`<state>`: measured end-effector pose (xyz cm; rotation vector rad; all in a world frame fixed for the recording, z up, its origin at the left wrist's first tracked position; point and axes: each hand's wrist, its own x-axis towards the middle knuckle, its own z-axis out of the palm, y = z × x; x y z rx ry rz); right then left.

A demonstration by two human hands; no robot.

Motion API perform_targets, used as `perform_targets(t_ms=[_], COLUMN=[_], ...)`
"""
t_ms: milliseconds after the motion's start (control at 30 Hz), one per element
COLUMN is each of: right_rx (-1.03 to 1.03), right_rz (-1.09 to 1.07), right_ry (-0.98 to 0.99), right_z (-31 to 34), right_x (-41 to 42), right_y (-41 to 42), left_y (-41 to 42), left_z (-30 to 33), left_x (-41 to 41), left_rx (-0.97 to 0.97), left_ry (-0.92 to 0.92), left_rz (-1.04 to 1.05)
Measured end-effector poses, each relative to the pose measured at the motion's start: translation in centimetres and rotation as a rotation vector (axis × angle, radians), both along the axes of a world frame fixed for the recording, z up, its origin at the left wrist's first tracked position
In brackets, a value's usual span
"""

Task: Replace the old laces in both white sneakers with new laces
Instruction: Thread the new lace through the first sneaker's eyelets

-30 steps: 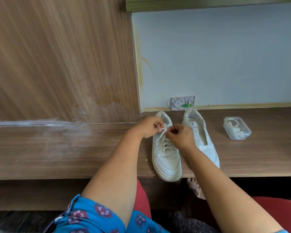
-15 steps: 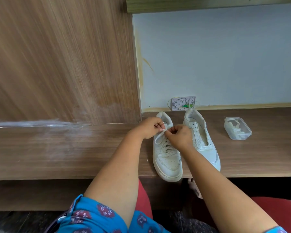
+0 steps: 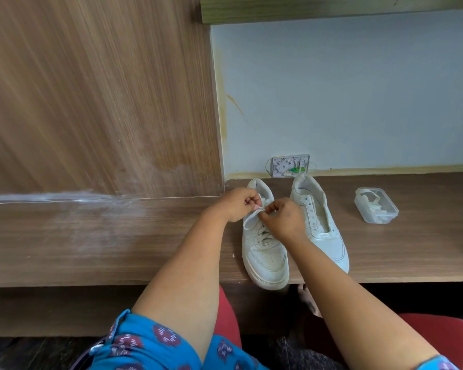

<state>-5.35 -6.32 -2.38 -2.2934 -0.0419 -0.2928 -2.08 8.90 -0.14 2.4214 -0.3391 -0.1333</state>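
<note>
head view | left hand (image 3: 237, 205) and right hand (image 3: 285, 220) both pinching lace (image 3: 259, 212) over the top eyelets | laced sneaker (image 3: 263, 252) lying toe-toward-person on desk (image 3: 118, 249), directly under both hands | unlaced sneaker (image 3: 321, 222) sitting just right

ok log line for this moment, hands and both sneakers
left hand pinches lace | right hand pinches lace | laced white sneaker being worked | second white sneaker unlaced
</note>
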Motion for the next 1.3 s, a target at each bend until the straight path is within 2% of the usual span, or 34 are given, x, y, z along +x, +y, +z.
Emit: perform_targets(t_ms=[167,533,733,833,967,1033,1167,1300], right_rx=[0.044,-0.274,-0.355,-0.349,-0.245,-0.227,-0.324,-0.282], right_rz=[0.024,0.059,0.068,0.058,0.11,0.123,0.195,0.179], right_ry=[0.035,0.001,0.068,0.07,0.047,0.039,-0.014,0.035], right_z=[0.1,-0.4,0.4,0.4,-0.1,-0.5,-1.1,-0.7], right_x=[0.2,0.3,0.6,0.6,0.8,0.6,0.7,1.1], right_y=[-0.3,-0.5,-0.3,-0.6,-1.3,-1.4,-1.1,-1.2], left_y=[0.2,0.2,0.3,0.1,0.1,0.1,0.0,-0.5], left_z=[0.2,0.6,0.6,0.2,0.3,0.4,0.7,0.5], left_x=[0.1,-0.2,-0.5,-0.4,-0.2,-0.1,-0.4,-0.7], left_rx=[-0.017,0.115,0.193,0.235,0.32,0.307,0.332,0.231], left_ry=[-0.009,-0.178,-0.291,-0.238,-0.168,-0.197,-0.246,-0.184], left_rz=[0.011,0.039,0.157,0.182,0.096,0.093,0.109,0.194])
